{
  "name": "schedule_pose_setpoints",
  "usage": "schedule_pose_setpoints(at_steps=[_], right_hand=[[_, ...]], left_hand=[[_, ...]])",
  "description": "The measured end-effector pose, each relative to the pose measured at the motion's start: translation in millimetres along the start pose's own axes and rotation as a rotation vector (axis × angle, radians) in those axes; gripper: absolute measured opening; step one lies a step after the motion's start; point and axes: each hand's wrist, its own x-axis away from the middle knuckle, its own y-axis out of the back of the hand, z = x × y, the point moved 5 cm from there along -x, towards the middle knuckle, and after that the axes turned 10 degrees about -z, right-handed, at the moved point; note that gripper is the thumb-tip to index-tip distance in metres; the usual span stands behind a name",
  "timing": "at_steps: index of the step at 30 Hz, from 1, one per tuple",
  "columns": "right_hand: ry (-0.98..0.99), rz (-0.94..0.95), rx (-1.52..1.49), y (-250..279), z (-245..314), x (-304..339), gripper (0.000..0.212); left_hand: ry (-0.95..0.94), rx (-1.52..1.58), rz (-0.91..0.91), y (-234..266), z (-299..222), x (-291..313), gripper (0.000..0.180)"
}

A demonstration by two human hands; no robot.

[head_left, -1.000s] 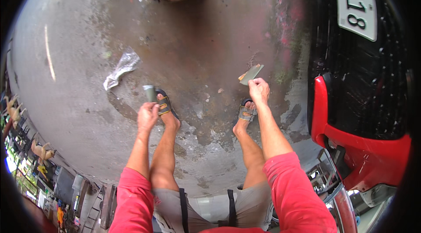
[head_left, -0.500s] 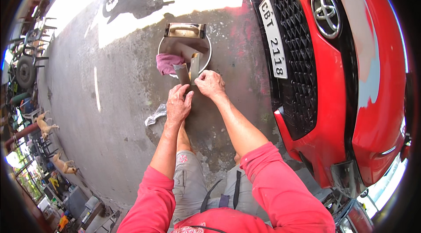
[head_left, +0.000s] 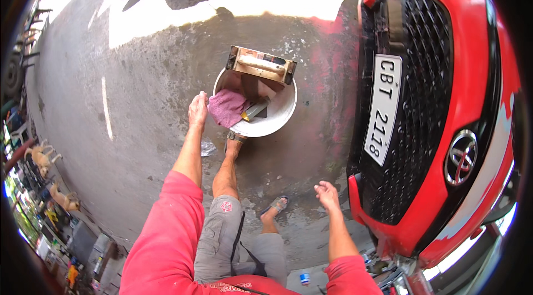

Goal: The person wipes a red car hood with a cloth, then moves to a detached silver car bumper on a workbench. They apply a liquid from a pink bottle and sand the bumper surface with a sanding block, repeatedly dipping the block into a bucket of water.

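Observation:
My left hand (head_left: 197,109) is at the left of a round white bucket (head_left: 288,111), beside a pink cloth (head_left: 226,108) draped over the rim. Its fingers are stretched out and seen edge-on, and no held thing shows in them. My right hand (head_left: 328,195) hangs away from the bucket, lower and to the right, its fingers loosely bent and apart with nothing visible in them. Inside the bucket, a grey and yellow strip (head_left: 255,110) leans beside the cloth. A block with a pale handle (head_left: 261,64) lies across the bucket's far rim.
A red car's front bumper (head_left: 413,184) with a black grille (head_left: 411,106) stands close on the right. Clear crumpled plastic (head_left: 207,148) lies by my foot on the concrete floor (head_left: 150,89). Two dogs (head_left: 42,159) and assorted clutter line the left. A small blue can (head_left: 304,279) stands below.
My hands have moved apart, left toward the cloth's side and right down toward the car. The strips between them earlier have been let go; a strip is in the bucket. The view has shifted.

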Motion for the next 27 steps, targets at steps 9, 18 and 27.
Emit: schedule_pose_setpoints(at_steps=[9,18,27], right_hand=[[1.169,-0.209,0.125,-69,315,33,0.056],[1.389,-0.414,0.533,-126,461,1,0.047],[1.018,-0.159,0.45,-147,369,39,0.047]], left_hand=[[0.113,0.176,0.314,-73,-27,-68,0.076],[-0.363,-0.28,0.211,-73,-54,-79,0.056],[-0.108,-0.351,0.253,-15,-15,-23,0.045]])
